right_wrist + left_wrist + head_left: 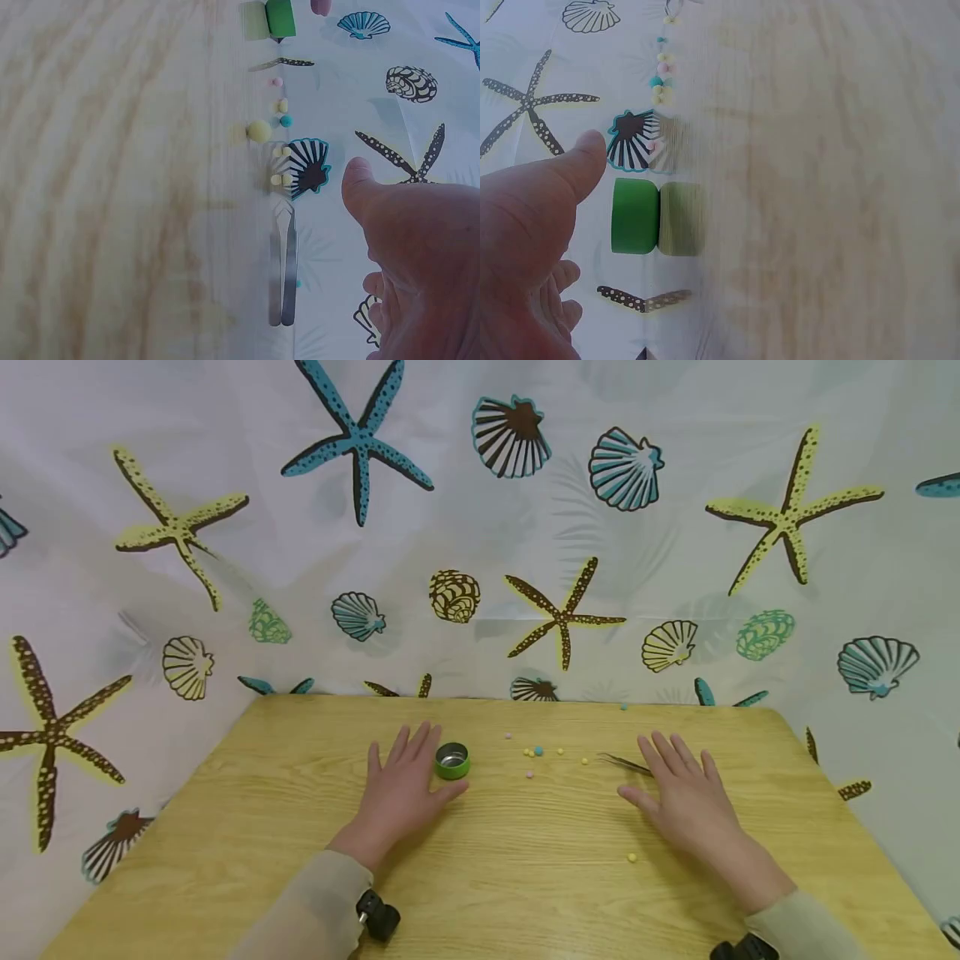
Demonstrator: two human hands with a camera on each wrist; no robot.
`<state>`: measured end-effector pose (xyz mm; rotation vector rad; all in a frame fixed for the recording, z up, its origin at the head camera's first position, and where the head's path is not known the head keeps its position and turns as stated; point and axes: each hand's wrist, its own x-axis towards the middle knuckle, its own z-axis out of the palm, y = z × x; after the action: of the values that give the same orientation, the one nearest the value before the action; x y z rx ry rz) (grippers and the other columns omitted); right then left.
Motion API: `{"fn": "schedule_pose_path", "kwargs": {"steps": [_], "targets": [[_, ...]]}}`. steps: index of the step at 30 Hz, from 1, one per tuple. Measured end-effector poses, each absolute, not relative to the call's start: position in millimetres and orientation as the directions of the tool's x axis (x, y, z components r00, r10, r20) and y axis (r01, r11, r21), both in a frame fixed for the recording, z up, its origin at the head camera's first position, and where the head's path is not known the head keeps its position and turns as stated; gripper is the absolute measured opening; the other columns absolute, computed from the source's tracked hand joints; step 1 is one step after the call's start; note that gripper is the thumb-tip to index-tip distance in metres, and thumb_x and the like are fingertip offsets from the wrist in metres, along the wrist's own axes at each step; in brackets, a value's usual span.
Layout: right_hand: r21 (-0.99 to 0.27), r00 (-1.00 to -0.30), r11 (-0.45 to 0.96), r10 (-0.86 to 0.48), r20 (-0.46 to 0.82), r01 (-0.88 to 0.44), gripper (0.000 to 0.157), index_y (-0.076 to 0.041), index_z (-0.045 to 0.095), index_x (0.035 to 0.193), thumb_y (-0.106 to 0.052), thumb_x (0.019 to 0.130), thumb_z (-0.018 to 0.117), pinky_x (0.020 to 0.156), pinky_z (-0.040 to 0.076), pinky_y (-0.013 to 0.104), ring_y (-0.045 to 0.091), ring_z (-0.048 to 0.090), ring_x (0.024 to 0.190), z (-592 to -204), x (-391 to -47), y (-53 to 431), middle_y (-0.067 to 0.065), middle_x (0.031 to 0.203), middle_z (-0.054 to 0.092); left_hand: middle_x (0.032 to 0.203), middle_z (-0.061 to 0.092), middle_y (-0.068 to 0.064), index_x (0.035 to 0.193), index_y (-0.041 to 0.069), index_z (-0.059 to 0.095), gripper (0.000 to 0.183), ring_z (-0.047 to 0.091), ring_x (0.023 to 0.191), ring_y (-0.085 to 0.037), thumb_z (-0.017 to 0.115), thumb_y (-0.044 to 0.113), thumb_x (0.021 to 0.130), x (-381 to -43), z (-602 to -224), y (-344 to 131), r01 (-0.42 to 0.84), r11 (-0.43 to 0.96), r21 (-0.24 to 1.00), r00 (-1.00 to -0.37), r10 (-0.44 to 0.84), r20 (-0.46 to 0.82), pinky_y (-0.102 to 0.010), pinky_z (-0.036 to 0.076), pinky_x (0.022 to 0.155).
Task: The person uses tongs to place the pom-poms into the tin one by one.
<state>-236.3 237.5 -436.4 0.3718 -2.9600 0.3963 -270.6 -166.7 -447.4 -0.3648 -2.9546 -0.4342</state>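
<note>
My left hand [405, 793] is spread above the wooden table, its palm down and empty. Close beside its fingers and thumb stands a small round green tin [452, 762] with a silvery inside; its green side [634, 216] shows in the left wrist view. My right hand [690, 802] is also spread, holding nothing. Near its fingers lies a pair of metal tweezers [622, 763], partly covered by the hand in the head view. The tweezers [289, 270] show whole in the right wrist view, tips slightly apart. Small balls lie between the hands, including a blue one [538, 751].
Pink [529, 775] and yellow balls [560, 752] lie scattered mid-table. One yellow ball [632, 857] sits nearer the front, left of the right wrist. A tiny teal piece [623, 707] lies by the back edge. Cloth [465, 527] with starfish and shells hangs behind the table [495, 893].
</note>
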Motion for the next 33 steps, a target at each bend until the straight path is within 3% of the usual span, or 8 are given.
{"fn": "schedule_pose_path", "kwargs": {"steps": [11, 22, 33], "targets": [[-0.234, -0.961, 0.938, -0.222, 0.167, -0.258, 0.089, -0.005, 0.029, 0.175, -0.060, 0.111, 0.059, 0.129, 0.008, 0.076, 0.049, 0.015, 0.166, -442.1, -243.5, 250.7, 0.026, 0.178, 0.025, 0.181, 0.024, -0.017, 0.176, 0.006, 0.025, 0.100, 0.010, 0.169, -0.043, 0.074, 0.056, 0.104, -281.5, -454.1, -162.1, 0.240, 0.879, 0.412, -0.969, 0.190, 0.161, -0.078, -0.003, 0.128], [-0.254, -0.966, 0.936, -0.211, 0.151, -0.244, 0.088, -0.002, 0.030, 0.174, -0.056, 0.111, 0.061, 0.129, 0.009, 0.076, 0.051, 0.017, 0.165, -448.8, -250.9, 259.4, 0.029, 0.177, 0.027, 0.177, 0.035, -0.019, 0.174, 0.004, 0.029, 0.099, 0.020, 0.166, -0.047, 0.079, 0.051, 0.102, -292.7, -462.3, -161.1, 0.211, 0.859, 0.466, -0.977, 0.163, 0.141, -0.081, 0.004, 0.126], [-0.276, -0.966, 0.929, -0.214, 0.146, -0.248, 0.089, 0.002, 0.032, 0.172, -0.057, 0.111, 0.060, 0.127, 0.013, 0.078, 0.054, 0.022, 0.162, -454.0, -256.1, 268.8, 0.032, 0.175, 0.029, 0.172, 0.041, -0.022, 0.174, 0.004, 0.030, 0.102, 0.021, 0.165, -0.047, 0.087, 0.043, 0.098, -299.6, -465.1, -159.2, 0.202, 0.828, 0.523, -0.979, 0.163, 0.120, -0.080, 0.003, 0.127]]}}
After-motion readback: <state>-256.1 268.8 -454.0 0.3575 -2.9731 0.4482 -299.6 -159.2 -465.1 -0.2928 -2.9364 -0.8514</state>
